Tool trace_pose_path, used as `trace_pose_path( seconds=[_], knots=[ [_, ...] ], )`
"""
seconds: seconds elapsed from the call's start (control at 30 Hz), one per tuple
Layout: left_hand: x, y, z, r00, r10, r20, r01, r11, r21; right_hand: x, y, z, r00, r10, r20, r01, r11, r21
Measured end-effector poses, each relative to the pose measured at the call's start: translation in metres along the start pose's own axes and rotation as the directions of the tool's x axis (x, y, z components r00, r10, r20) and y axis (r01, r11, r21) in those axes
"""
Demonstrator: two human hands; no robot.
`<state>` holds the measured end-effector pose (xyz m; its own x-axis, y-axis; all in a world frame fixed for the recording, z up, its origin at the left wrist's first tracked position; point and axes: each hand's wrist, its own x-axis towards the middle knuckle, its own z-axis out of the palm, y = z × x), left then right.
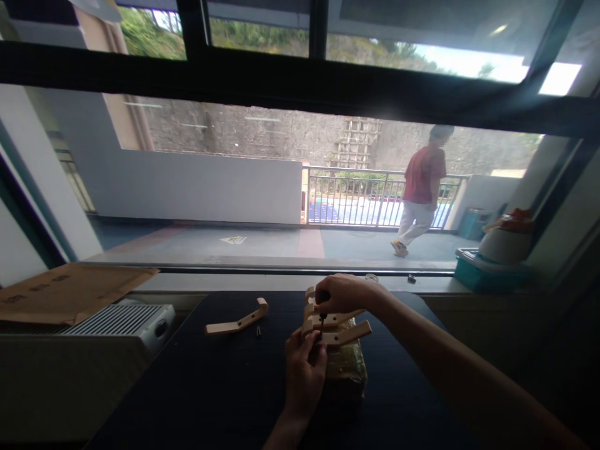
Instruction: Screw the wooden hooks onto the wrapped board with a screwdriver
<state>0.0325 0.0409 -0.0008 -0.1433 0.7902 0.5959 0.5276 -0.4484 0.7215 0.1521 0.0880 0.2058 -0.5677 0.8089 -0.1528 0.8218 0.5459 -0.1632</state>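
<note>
On the dark table [225, 387] lies a stack of pale wooden hooks [344, 332], resting on a clear plastic packet [347, 367]. My right hand [344, 294] is closed over the top of the stack, its fingers gripping a thin dark tool [322, 325] that points down. My left hand [304, 369] is curled against the near end of the lowest hook, fingers pinched beneath the tool's tip. One separate wooden hook [238, 321] lies to the left, with a small dark screw [258, 332] beside it.
A white ribbed appliance [124, 322] under flattened cardboard [70, 290] stands at the left. On the right sill is a teal box [490, 272] with a white pot. Through the window a person in a red shirt [422, 187] walks along a balcony.
</note>
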Motion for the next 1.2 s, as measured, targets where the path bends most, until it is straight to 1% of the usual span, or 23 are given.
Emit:
trace_pose_path(
  seconds=[0.1,0.33,0.43,0.6,0.73,0.93,1.03,1.2],
  knots=[
    [0.0,0.001,0.0,1.0,0.009,0.002,-0.009,1.0,0.0,0.001,-0.001,-0.001,1.0,-0.014,0.016,0.014,1.0,0.018],
    [0.0,0.001,0.0,1.0,0.009,-0.001,-0.009,1.0,0.018,-0.001,0.003,0.014,0.994,0.078,-0.082,-0.076,0.997,0.025],
    [0.0,0.001,0.0,1.0,0.01,0.0,-0.01,1.0,0.021,-0.003,0.007,0.012,0.995,0.075,-0.062,-0.073,0.997,0.035],
    [0.001,0.002,0.0,1.0,0.001,0.016,-0.001,1.0,0.015,-0.004,0.006,0.002,1.0,0.005,0.011,-0.006,0.999,0.048],
    [0.0,0.001,0.001,1.0,0.0,0.019,-0.001,1.0,0.014,-0.002,0.001,0.005,1.0,0.002,-0.013,-0.002,1.0,0.024],
    [0.0,0.001,0.0,1.0,-0.015,0.02,0.015,1.0,-0.005,-0.002,-0.004,0.011,0.997,0.055,-0.061,-0.056,0.998,-0.022],
    [0.0,0.003,-0.001,0.999,-0.027,0.018,0.027,1.0,-0.008,-0.003,-0.004,0.006,0.997,0.062,-0.05,-0.064,0.997,-0.041],
    [0.001,0.003,-0.001,1.0,-0.011,0.025,0.011,1.0,-0.005,-0.006,-0.006,-0.002,1.0,0.006,-0.007,-0.006,0.998,-0.059]
  ],
)
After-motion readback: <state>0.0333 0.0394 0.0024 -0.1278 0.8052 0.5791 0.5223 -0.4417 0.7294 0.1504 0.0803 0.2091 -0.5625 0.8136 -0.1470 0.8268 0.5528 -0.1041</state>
